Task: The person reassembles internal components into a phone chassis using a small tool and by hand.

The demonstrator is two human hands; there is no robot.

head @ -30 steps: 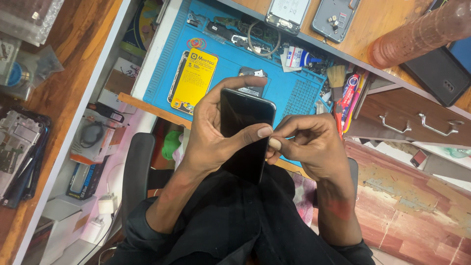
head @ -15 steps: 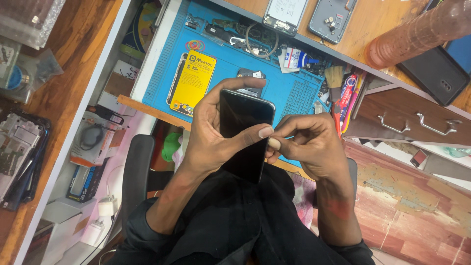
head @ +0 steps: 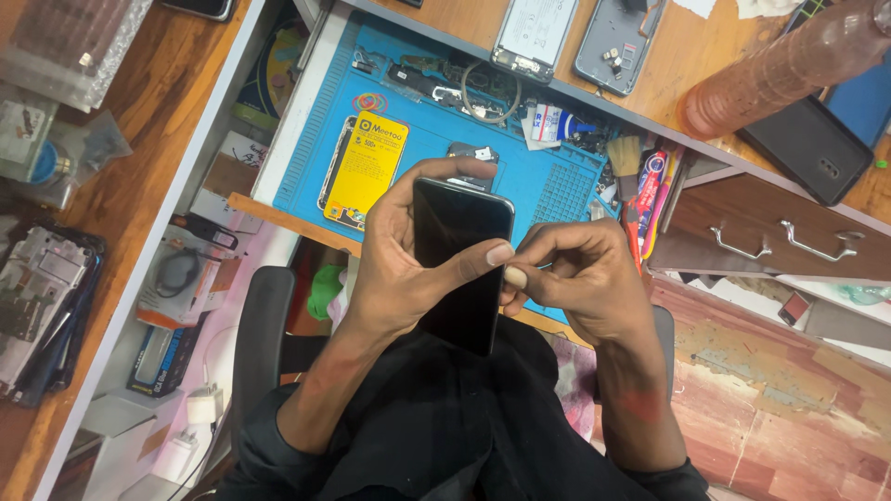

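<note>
At frame centre, the left hand (head: 399,269) still grips the dark phone (head: 458,262), the right hand (head: 575,278) stays pinched at its edge, both unmoved above the blue mat (head: 427,139).

A black smartphone (head: 457,264), dark glossy screen facing up, held lengthwise above the lap, top edge toward the bench

Blue work mat (head: 422,148) on far bench, yellow battery (head: 364,169) at its left, brush (head: 625,160) at right; wooden drawer (head: 770,237) right; black chair (head: 263,325) near.
</note>
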